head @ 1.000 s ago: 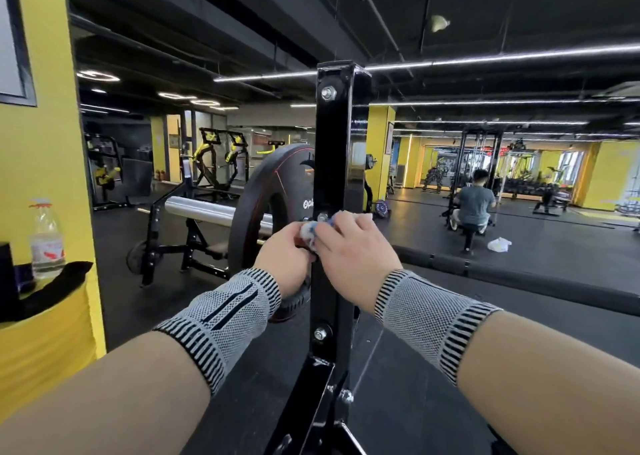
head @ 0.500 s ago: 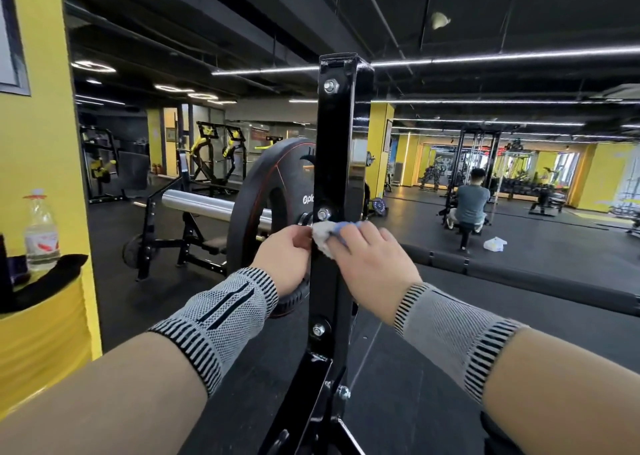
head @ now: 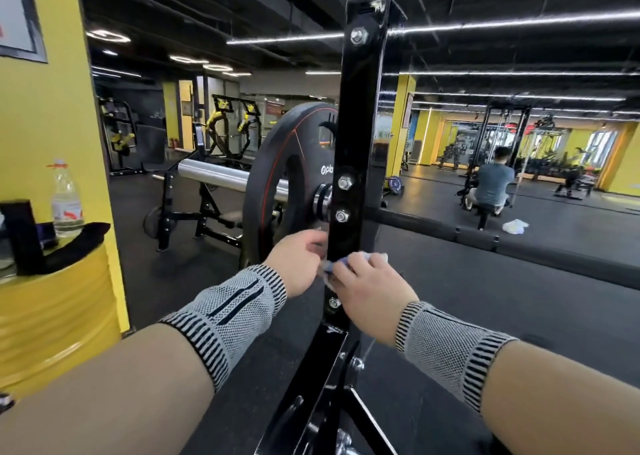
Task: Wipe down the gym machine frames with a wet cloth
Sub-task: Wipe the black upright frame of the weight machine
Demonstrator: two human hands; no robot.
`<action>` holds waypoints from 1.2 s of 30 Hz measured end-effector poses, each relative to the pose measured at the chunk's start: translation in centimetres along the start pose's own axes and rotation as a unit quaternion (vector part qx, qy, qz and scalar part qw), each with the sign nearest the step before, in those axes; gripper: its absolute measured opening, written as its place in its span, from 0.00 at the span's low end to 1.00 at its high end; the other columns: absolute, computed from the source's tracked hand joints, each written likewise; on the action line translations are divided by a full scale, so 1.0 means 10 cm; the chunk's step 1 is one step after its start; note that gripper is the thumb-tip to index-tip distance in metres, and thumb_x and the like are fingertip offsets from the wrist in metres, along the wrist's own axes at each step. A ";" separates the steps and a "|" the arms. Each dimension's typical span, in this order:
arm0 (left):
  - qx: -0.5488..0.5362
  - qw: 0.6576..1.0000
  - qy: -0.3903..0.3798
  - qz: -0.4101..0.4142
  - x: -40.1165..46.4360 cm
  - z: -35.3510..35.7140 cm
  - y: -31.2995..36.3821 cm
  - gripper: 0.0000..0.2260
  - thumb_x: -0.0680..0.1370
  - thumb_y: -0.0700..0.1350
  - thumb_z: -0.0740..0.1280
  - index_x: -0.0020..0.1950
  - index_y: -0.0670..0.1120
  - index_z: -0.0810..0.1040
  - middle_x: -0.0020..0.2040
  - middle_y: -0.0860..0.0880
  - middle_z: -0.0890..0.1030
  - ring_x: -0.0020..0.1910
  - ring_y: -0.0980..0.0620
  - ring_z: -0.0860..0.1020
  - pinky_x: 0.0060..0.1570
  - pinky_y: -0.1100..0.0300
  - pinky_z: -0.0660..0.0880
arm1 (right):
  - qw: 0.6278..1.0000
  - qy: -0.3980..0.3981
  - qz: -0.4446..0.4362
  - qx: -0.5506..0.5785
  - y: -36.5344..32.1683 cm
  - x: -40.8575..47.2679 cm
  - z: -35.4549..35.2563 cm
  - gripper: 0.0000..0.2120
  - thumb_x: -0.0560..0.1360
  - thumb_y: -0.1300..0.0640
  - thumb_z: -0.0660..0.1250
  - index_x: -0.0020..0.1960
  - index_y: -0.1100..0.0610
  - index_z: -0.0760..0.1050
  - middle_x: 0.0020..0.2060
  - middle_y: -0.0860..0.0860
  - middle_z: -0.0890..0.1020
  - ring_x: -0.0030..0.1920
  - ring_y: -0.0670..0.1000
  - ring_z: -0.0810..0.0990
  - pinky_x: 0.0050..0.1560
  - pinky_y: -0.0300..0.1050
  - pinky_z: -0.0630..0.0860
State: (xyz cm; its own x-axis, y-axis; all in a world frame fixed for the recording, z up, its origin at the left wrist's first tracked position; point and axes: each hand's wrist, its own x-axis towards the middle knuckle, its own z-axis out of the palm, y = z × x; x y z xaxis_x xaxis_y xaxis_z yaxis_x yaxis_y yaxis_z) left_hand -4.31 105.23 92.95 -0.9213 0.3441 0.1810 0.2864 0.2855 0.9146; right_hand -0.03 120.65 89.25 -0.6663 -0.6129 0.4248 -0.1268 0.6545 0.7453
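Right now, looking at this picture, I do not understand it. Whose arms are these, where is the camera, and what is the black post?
The camera sits on a person's head and looks forward and down, so the two arms are that person's own. The black post is an upright of a gym machine frame, bolted together. Behind it a weight plate sits on a shiny bar. The right hand presses a white and blue cloth on the post; the left hand pinches the cloth's other end beside it. Both wrists wear grey knitted bands. At left, a water bottle stands on a yellow drum.
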 end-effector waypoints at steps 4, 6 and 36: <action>0.021 0.999 0.029 0.002 0.00 0.04 -0.07 0.14 0.77 0.34 0.60 0.50 0.52 0.78 0.51 0.43 0.82 0.47 0.46 0.78 0.42 0.58 0.70 | 0.991 0.080 0.100 0.030 0.29 0.20 -0.16 0.17 0.70 0.58 0.55 0.52 0.58 0.80 0.45 0.54 0.78 0.45 0.58 0.73 0.41 0.52 0.74; 0.023 0.999 0.044 0.003 0.05 0.04 -0.08 0.15 0.76 0.33 0.60 0.44 0.52 0.78 0.47 0.44 0.82 0.47 0.43 0.78 0.44 0.55 0.69 | 0.984 0.112 0.132 0.050 0.29 0.23 -0.14 0.17 0.71 0.58 0.54 0.51 0.58 0.79 0.46 0.55 0.78 0.47 0.58 0.68 0.42 0.52 0.73; 0.281 0.948 0.134 0.066 0.14 0.19 0.18 0.17 0.72 0.62 0.68 0.46 0.49 0.81 0.41 0.52 0.83 0.44 0.51 0.80 0.49 0.52 0.77 | 0.679 0.005 0.499 0.538 0.28 0.29 -0.01 0.07 0.80 0.63 0.53 0.54 0.54 0.66 0.54 0.55 0.74 0.50 0.53 0.74 0.46 0.40 0.65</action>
State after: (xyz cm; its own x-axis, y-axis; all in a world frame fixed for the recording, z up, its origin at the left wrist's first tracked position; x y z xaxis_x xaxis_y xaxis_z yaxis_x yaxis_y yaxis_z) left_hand -4.65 107.91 94.17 -0.8804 0.1917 0.4338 0.4287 0.7128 0.5551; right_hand -2.25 120.68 92.66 -0.8110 0.3735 0.4503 -0.0837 0.6877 -0.7212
